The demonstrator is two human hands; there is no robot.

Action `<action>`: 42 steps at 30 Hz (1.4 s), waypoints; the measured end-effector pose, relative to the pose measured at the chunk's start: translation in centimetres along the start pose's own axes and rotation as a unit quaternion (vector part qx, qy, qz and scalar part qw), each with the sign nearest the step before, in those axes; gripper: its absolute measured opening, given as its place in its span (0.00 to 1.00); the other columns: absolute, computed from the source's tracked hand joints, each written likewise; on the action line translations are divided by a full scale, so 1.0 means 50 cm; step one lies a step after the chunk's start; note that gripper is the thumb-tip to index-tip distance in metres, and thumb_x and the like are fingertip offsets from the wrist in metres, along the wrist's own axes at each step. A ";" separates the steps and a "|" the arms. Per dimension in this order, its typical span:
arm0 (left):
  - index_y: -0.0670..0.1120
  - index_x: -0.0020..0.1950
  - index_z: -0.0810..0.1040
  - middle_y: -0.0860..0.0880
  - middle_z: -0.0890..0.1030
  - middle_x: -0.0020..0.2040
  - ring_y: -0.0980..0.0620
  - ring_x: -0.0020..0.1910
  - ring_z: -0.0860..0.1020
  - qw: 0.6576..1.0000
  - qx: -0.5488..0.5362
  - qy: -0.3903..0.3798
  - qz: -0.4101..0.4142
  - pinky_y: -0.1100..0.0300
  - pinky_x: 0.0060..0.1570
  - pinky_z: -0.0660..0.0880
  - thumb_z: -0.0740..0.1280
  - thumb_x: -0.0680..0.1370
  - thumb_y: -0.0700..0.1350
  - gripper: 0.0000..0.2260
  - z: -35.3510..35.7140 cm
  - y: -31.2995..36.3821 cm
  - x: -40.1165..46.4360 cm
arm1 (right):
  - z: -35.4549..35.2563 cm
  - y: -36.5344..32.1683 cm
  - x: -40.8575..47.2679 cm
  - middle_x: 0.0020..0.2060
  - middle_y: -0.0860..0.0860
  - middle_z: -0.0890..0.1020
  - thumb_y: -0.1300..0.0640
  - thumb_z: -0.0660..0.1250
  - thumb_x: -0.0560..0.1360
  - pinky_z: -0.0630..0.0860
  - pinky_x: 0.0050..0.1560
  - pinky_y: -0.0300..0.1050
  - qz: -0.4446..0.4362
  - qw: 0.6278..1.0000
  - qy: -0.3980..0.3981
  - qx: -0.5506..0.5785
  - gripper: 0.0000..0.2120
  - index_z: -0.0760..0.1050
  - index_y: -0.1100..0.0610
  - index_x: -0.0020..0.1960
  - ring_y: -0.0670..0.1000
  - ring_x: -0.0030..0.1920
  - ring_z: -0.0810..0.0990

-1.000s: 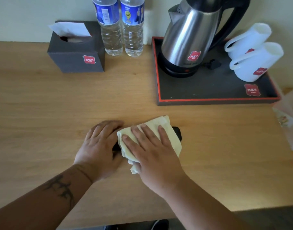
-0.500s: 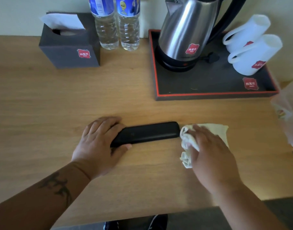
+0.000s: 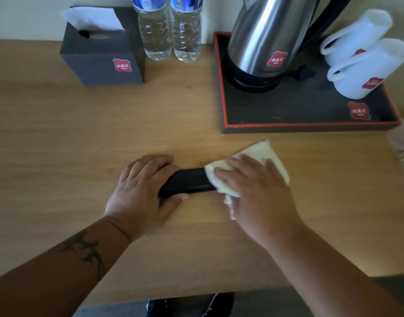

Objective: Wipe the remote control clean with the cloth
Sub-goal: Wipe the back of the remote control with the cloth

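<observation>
The remote control [image 3: 187,183], a long, slim black bar with a smooth matte face, lies flat and roughly crosswise on the pale wood-grain surface [image 3: 59,156], near the front middle. The left hand [image 3: 141,195] holds its left end, fingers curled over the far edge and thumb against the near edge. The right hand [image 3: 258,191] lies flat with straight fingers on a soft, pale yellow cloth [image 3: 265,154], pressing the folded, slightly crumpled fabric onto the remote's right end, which is covered; a loose bit of cloth shows beneath the palm. A dark tattoo marks the left forearm.

Along the back stand one dark grey cube-shaped tissue box [image 3: 102,58] with a white tissue sticking up and a red label, and two clear ribbed plastic water bottles [image 3: 171,33] side by side, touching or nearly so. To the right, one rectangular dark tray [image 3: 288,128] with a red rim carries one shiny stainless-steel kettle [image 3: 265,35] on a black base and two white mugs [image 3: 361,65] tipped on their sides, one just behind the other.
</observation>
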State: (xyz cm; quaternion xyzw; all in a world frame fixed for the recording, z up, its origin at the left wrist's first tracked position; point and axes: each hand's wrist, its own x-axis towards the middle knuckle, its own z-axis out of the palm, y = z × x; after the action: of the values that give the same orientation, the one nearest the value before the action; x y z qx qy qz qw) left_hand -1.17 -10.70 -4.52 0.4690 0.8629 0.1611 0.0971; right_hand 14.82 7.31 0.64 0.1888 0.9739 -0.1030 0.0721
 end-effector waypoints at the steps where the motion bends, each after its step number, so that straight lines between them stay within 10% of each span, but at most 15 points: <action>1: 0.52 0.68 0.74 0.53 0.71 0.70 0.48 0.71 0.66 1.000 0.001 -0.002 0.000 0.48 0.72 0.60 0.60 0.75 0.68 0.28 -0.001 0.000 0.001 | -0.009 0.016 -0.004 0.70 0.47 0.74 0.56 0.71 0.71 0.65 0.71 0.63 0.022 1.000 0.004 0.010 0.28 0.72 0.44 0.69 0.54 0.72 0.70; 5: 0.53 0.68 0.73 0.53 0.71 0.70 0.47 0.70 0.67 1.000 0.003 0.002 -0.005 0.47 0.71 0.62 0.60 0.75 0.68 0.28 0.000 0.003 0.002 | -0.021 -0.009 0.031 0.65 0.48 0.79 0.59 0.71 0.70 0.71 0.63 0.55 0.023 0.997 0.065 0.047 0.24 0.77 0.48 0.64 0.55 0.62 0.77; 9: 0.53 0.69 0.73 0.54 0.72 0.70 0.48 0.71 0.67 1.000 0.002 0.009 -0.008 0.52 0.72 0.58 0.63 0.73 0.68 0.29 0.005 -0.001 -0.001 | -0.002 -0.091 0.057 0.58 0.48 0.79 0.52 0.49 0.71 0.69 0.52 0.52 -0.045 0.997 0.054 0.030 0.26 0.79 0.49 0.60 0.55 0.55 0.75; 17: 0.52 0.68 0.74 0.52 0.72 0.70 0.47 0.71 0.67 1.000 0.007 0.011 0.004 0.49 0.71 0.60 0.63 0.74 0.67 0.28 0.005 -0.002 0.000 | -0.035 -0.078 0.001 0.44 0.46 0.76 0.55 0.71 0.69 0.73 0.43 0.49 -0.018 0.999 0.014 0.042 0.15 0.80 0.45 0.54 0.50 0.44 0.73; 31: 0.52 0.69 0.73 0.51 0.72 0.70 0.47 0.71 0.67 1.000 0.014 0.006 0.001 0.49 0.72 0.59 0.61 0.74 0.68 0.29 0.005 -0.001 0.001 | -0.019 -0.072 0.045 0.47 0.47 0.77 0.57 0.72 0.68 0.73 0.42 0.49 0.018 0.994 0.085 0.060 0.17 0.81 0.46 0.56 0.52 0.45 0.74; 39: 0.53 0.69 0.73 0.53 0.70 0.71 0.49 0.72 0.66 1.000 0.009 0.004 0.001 0.50 0.73 0.59 0.60 0.75 0.68 0.28 0.001 0.001 -0.001 | -0.024 -0.066 -0.021 0.46 0.44 0.75 0.51 0.69 0.72 0.74 0.43 0.46 -0.044 0.998 -0.026 0.036 0.14 0.80 0.43 0.57 0.47 0.45 0.72; 42: 0.53 0.68 0.73 0.53 0.71 0.70 0.48 0.71 0.67 1.000 0.009 0.006 0.000 0.48 0.72 0.61 0.62 0.74 0.68 0.28 0.000 0.003 0.000 | -0.053 -0.057 -0.007 0.46 0.46 0.78 0.52 0.68 0.71 0.73 0.44 0.48 0.039 0.988 0.130 0.072 0.14 0.81 0.46 0.56 0.51 0.45 0.74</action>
State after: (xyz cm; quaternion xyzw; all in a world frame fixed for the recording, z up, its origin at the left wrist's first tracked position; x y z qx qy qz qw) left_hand -1.06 -10.61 -4.46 0.4690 0.8648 0.1565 0.0874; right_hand 13.79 5.21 3.78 0.2430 0.9570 -0.1446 -0.0655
